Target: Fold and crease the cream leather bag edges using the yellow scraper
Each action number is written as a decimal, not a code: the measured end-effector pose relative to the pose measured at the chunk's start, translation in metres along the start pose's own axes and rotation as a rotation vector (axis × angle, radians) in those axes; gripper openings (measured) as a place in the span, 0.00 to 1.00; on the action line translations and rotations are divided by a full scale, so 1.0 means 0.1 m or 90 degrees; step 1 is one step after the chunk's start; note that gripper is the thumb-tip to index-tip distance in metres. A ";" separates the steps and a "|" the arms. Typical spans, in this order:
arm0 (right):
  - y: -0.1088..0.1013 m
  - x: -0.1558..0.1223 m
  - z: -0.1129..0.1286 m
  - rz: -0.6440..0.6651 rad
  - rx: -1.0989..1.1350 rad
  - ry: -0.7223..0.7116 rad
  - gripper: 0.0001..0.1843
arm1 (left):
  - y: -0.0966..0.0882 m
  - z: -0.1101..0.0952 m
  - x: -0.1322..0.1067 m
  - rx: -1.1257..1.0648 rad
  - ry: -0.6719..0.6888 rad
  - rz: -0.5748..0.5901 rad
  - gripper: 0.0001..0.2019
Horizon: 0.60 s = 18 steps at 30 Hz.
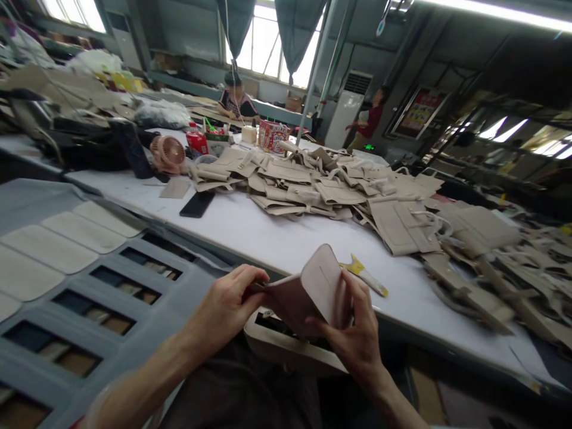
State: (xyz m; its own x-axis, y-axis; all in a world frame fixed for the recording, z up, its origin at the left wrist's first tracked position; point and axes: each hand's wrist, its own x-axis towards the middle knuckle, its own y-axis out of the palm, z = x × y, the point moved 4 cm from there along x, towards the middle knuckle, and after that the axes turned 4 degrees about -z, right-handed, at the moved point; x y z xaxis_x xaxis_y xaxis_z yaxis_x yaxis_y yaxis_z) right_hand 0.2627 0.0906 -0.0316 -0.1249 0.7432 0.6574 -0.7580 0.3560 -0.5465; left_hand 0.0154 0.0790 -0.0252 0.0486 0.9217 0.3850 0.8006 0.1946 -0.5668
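Both my hands hold one beige leather piece (319, 286) in front of the white table's edge. My left hand (226, 310) pinches its left end with closed fingers. My right hand (357, 333) grips its right side, thumb on the flap that is bent upward. Below it, on my lap, lies a beige bag part (286, 351) with a dark opening. A yellow-handled cutter (364, 275) rests on the table just beyond my right hand.
A large heap of beige bag pieces (339, 190) covers the white table (268, 232) to the far right. A black phone (197, 204), a pink fan (168, 153) and tins stand further back. A grey template board (89, 280) with cut-outs lies at left. Two people are at the back.
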 end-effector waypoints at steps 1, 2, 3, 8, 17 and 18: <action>0.02 -0.03 -0.02 0.011 -0.010 0.007 0.46 | 0.02 0.03 0.00 0.005 -0.013 0.016 0.09; 0.04 -0.06 -0.06 0.025 -0.024 0.012 0.47 | 0.06 0.06 -0.01 0.012 -0.025 0.036 0.08; 0.06 -0.09 -0.09 0.041 -0.042 0.012 0.47 | 0.10 0.09 -0.02 0.025 -0.035 0.056 0.07; 0.05 -0.23 -0.17 0.081 -0.171 -0.100 0.50 | 0.37 0.22 -0.11 0.106 -0.017 0.096 0.07; 0.16 -0.38 -0.16 0.179 -0.317 -0.257 0.49 | 0.61 0.47 -0.40 0.030 -0.029 0.048 0.05; 0.20 -0.37 -0.16 0.183 -0.313 -0.261 0.50 | 0.59 0.54 -0.43 -0.006 -0.068 0.031 0.06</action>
State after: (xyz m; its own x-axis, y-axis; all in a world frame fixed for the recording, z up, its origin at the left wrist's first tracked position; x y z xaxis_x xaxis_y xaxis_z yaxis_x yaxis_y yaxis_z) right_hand 0.2625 0.0787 -0.0748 -0.5817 0.6071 0.5413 -0.2933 0.4641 -0.8358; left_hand 0.0281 0.0689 -0.1143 0.0237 0.9604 0.2775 0.8044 0.1465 -0.5757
